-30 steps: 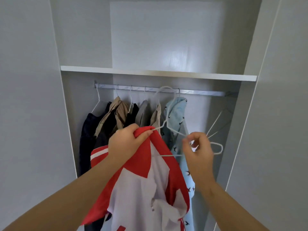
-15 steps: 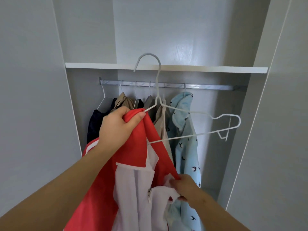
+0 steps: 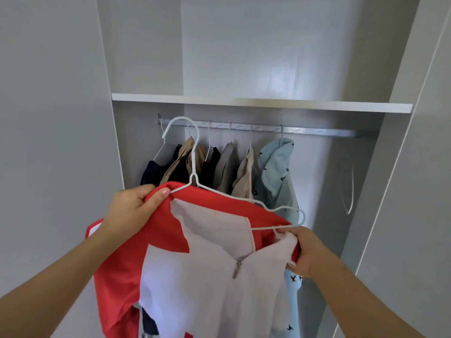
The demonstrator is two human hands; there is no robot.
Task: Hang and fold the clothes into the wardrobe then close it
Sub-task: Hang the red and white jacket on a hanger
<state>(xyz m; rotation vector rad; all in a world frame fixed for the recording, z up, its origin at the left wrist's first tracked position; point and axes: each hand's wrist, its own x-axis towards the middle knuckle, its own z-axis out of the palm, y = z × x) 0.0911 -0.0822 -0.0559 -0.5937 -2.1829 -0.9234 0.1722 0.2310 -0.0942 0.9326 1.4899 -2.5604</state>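
Seating the red-and-white top [image 3: 207, 264] on its wire hanger [image 3: 194, 164], near the wardrobe [image 3: 146, 57]
Left hand [image 3: 131, 211] grips the top's left shoulder; right hand [image 3: 305, 250] pinches cloth at the hanger's right end, spreading it over both arms. The hook stands upright near the rail [image 3: 317, 131], seemingly not yet hung.

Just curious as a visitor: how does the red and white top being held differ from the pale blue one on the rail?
The red and white top has plain colour blocks; the pale blue top has small dark bird prints. The red and white top is held by the left hand and right hand, its hanger hook off the rail; the pale blue top hangs from the rail. Both have thin wire hangers.
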